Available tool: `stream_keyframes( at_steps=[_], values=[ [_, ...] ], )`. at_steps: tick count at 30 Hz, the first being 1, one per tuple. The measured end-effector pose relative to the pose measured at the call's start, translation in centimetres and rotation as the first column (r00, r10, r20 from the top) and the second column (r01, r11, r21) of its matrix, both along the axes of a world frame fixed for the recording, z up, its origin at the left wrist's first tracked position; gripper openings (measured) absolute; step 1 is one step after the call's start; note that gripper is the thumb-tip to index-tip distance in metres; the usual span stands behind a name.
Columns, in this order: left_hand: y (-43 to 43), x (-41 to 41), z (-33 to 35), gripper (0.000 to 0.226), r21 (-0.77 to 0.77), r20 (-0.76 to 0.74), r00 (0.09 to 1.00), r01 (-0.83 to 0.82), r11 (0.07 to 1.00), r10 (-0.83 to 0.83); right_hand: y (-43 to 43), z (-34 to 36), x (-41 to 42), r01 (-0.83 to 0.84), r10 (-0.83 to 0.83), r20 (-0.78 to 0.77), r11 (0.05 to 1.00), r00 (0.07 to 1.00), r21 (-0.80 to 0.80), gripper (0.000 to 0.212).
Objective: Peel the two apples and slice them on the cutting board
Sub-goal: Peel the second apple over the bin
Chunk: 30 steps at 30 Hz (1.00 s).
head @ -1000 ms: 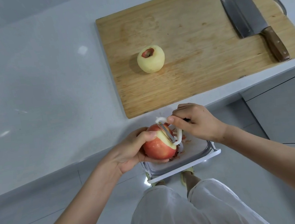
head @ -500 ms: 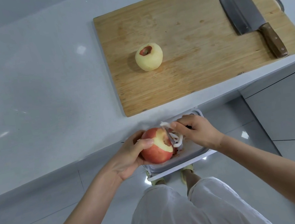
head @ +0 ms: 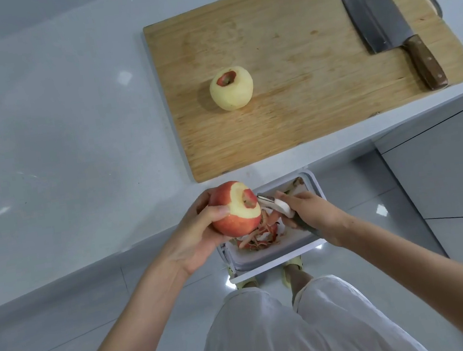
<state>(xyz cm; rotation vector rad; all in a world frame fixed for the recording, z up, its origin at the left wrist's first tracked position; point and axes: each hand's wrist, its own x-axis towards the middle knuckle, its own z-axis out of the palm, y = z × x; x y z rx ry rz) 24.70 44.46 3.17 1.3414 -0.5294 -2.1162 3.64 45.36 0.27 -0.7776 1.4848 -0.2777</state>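
Observation:
A peeled pale apple [head: 231, 88] sits on the left part of the wooden cutting board [head: 303, 105]. My left hand [head: 194, 237] grips a red apple [head: 235, 208] in front of the counter edge; a band around its stem end is peeled bare. My right hand [head: 313, 214] holds a white peeler [head: 277, 205] just right of that apple, its blade near the stem end. A cleaver [head: 388, 31] with a wooden handle lies on the board's right side.
A white bin [head: 312, 187] under my hands holds red apple peels [head: 259, 236]. The white counter [head: 56, 140] stretches to the left of the board. A grey cabinet front [head: 447, 174] stands to the right, and my legs and feet are below.
The peeler has come off the apple and moved right. My left hand has turned the apple, so the peeled band and stem end now face up. More peel lies in the bin.

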Motion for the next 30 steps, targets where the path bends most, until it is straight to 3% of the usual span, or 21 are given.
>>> stream_keyframes(
  at_steps=[1,3,4,6,7,9,12,15,20,23,26,28,30],
  values=[
    [0.1,-0.1,-0.1,0.070,0.034,-0.016,0.999,-0.036,0.999,0.036,0.1,0.5,0.0,0.014,-0.014,0.009,0.999,1.000,-0.047,0.043],
    [0.2,-0.3,-0.1,0.061,0.088,-0.036,0.994,-0.098,0.991,0.102,0.3,1.5,0.2,-0.063,0.038,-0.086,0.953,0.996,-0.296,0.045],
    [0.2,-0.4,-0.1,0.053,0.094,-0.037,0.993,-0.109,0.990,0.113,0.3,1.8,0.2,-0.166,0.077,-0.208,0.874,0.975,-0.457,0.049],
    [0.2,-0.6,0.3,0.040,0.080,-0.029,0.996,-0.086,0.993,0.089,-0.4,1.6,0.3,-0.399,0.039,-0.463,0.575,0.886,-0.714,0.047],
    [0.2,-0.8,0.5,0.038,0.075,-0.026,0.997,-0.071,0.995,0.073,-0.7,1.5,0.3,-0.492,-0.002,-0.542,0.417,0.841,-0.764,0.047],
    [0.3,-1.2,0.7,0.035,0.079,-0.027,0.998,-0.055,0.995,0.057,-1.5,1.1,0.4,-0.583,-0.040,-0.606,0.229,0.795,-0.780,0.044],
    [0.5,-1.8,0.8,0.031,0.097,-0.010,0.999,-0.041,0.994,0.043,-2.1,1.7,0.8,-0.610,-0.060,-0.619,0.114,0.783,-0.784,0.041],
    [0.7,-2.2,1.0,0.033,0.111,-0.009,0.999,-0.049,0.993,0.051,-2.2,2.1,0.8,-0.609,-0.078,-0.613,0.068,0.786,-0.790,0.040],
    [0.8,-1.8,1.3,0.057,0.192,-0.054,0.994,-0.078,0.978,0.090,-2.2,0.7,-0.9,-0.647,-0.090,-0.655,0.106,0.750,-0.755,0.044],
    [0.5,-1.4,1.4,0.060,0.222,-0.117,0.987,-0.080,0.972,0.108,-2.2,-0.9,-2.1,-0.685,-0.107,-0.713,0.210,0.693,-0.697,0.049],
    [0.3,-1.0,1.6,0.053,0.246,-0.136,0.980,-0.106,0.963,0.143,-1.8,-0.9,-2.3,-0.632,-0.077,-0.688,0.333,0.721,-0.700,0.052],
    [0.2,-0.8,1.4,0.049,0.239,-0.084,0.987,-0.116,0.964,0.140,-1.4,-0.2,-1.6,-0.504,0.027,-0.589,0.551,0.807,-0.665,0.052],
    [0.2,-0.7,1.1,0.046,0.193,-0.007,0.995,-0.099,0.976,0.102,-0.9,0.5,-0.8,-0.276,0.150,-0.282,0.828,0.948,-0.488,0.049]
  ],
)
